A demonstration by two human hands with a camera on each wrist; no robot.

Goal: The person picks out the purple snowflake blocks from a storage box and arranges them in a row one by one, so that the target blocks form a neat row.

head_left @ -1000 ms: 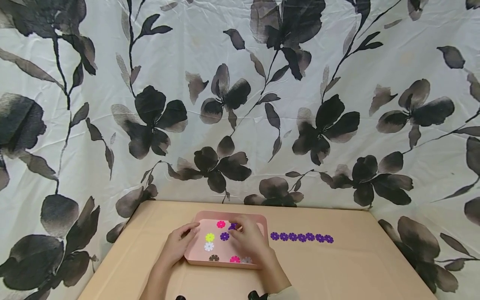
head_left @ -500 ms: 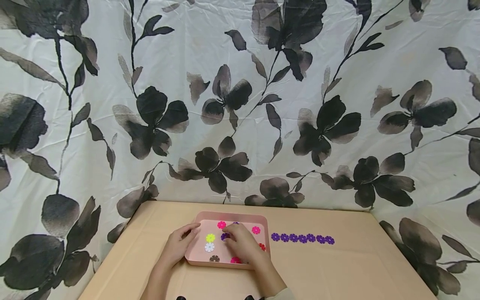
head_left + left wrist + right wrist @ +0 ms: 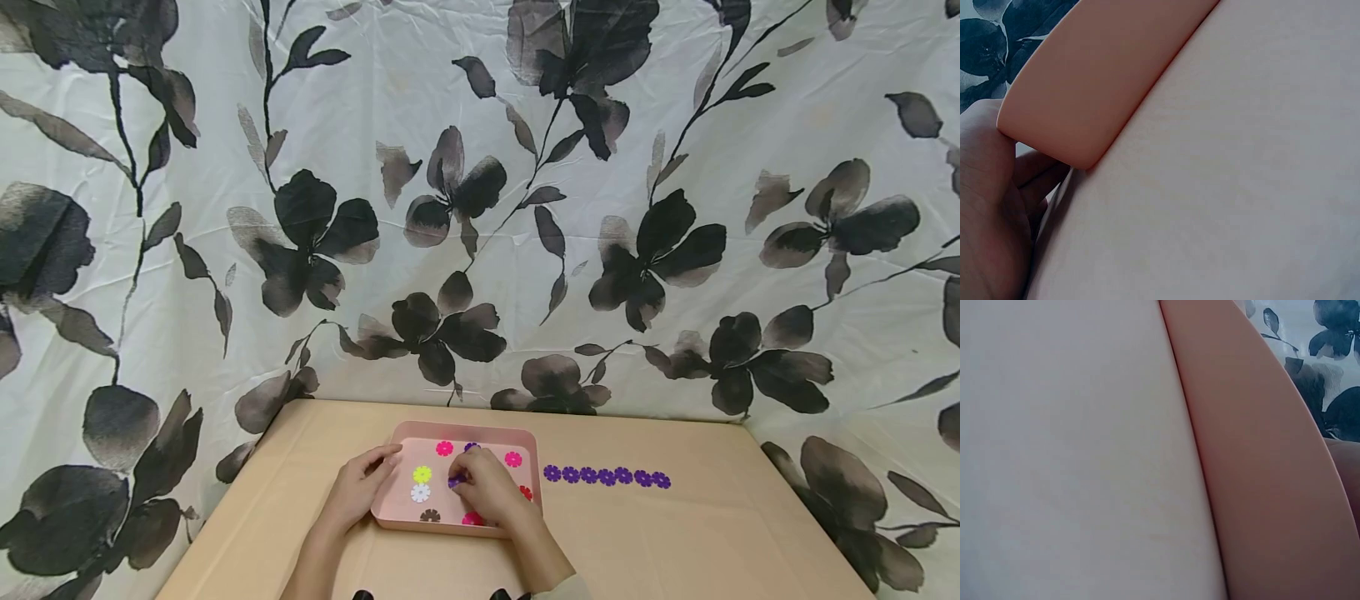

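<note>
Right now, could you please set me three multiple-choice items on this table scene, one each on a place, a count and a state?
1. Where does the row of purple flower pieces lie?
A. on the table, right of the pink tray
B. inside the tray
C. left of the tray

2. How many purple pieces make up that row?
A. three
B. seven
C. twelve

3. What is the right hand doing?
A. lying flat on the table
B. pinching a purple piece over the tray
C. gripping the curtain

Answers:
1 A: the row sits on the bare table beside the tray's right wall.
2 B: seven flowers can be counted in the line.
3 B: its fingertips close on the purple piece, while the left hand holds the tray's left edge.
</note>
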